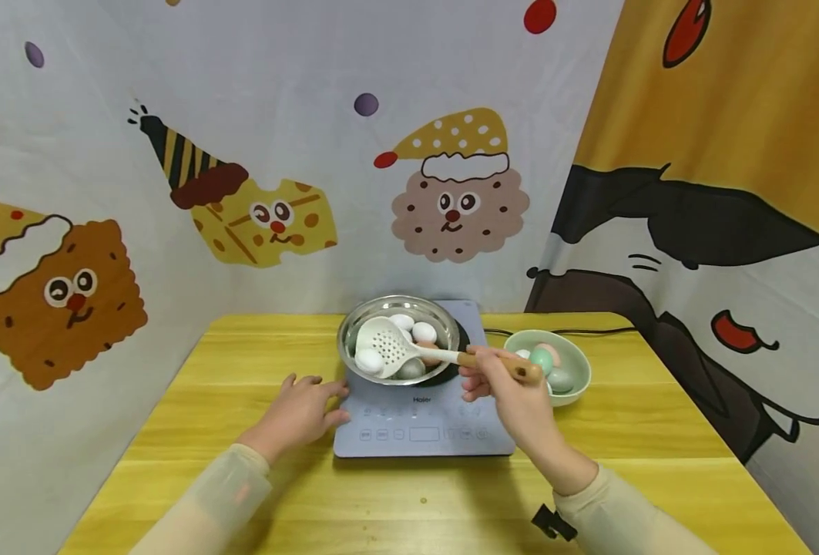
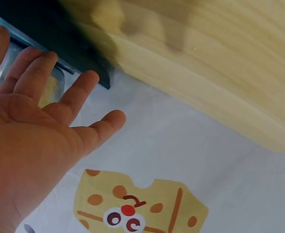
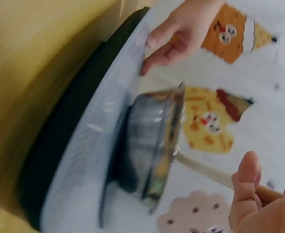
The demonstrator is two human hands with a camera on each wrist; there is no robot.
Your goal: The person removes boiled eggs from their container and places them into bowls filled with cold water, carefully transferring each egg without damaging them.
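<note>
My right hand grips the wooden handle of a white slotted skimmer. The skimmer's perforated head is over the steel pot, and a white egg appears to lie on its lower left part. More eggs, among them a white one and a grey-green one, sit in the pot. The left hand is at the left edge of the induction cooker, fingers spread and loosely bent. In the left wrist view that hand holds nothing.
Right of the cooker stands a pale green bowl with several eggs, one of them mint green. A black cord runs along the back of the wooden table. A printed cloth hangs behind.
</note>
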